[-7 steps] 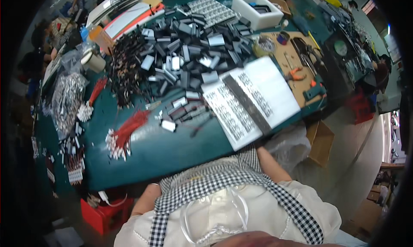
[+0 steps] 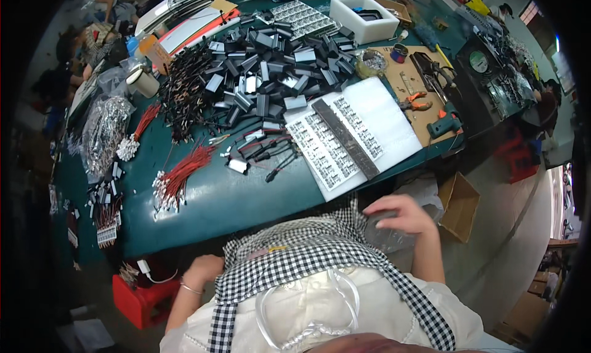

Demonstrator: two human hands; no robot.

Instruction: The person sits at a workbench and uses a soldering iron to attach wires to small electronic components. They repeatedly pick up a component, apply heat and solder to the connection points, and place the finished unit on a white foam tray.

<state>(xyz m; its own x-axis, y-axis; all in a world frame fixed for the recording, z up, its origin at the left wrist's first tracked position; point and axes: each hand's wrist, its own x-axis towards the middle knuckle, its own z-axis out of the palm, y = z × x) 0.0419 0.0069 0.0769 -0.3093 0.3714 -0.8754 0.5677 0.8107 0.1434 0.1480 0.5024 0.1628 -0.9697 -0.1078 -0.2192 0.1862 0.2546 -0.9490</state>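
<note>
My right hand [image 2: 401, 214] is raised beside the apron [image 2: 308, 260], just below the table's front edge. Its thumb and fingers are apart, and I see nothing in them. Down at the apron's left side is my left hand [image 2: 207, 268], a bracelet on its wrist; its fingers are mostly hidden. Nearest the right hand on the table lies a white foam slab [image 2: 394, 128]. Panels of small silvery parts [image 2: 317, 150] rest on it, with a dark flat bar [image 2: 345, 137] across them.
Black rectangular housings [image 2: 265, 64] are heaped mid-table beside dark cables [image 2: 181, 88]. Red wires with white connectors [image 2: 178, 177] lie near the front. Pliers [image 2: 418, 102] and a green-handled tool [image 2: 444, 125] rest on brown board at right. A cardboard box [image 2: 458, 205] and red stool [image 2: 141, 300] stand below.
My right hand has risen into view from below the table edge. More of my left hand shows at the apron's side. The things on the table look unmoved.
</note>
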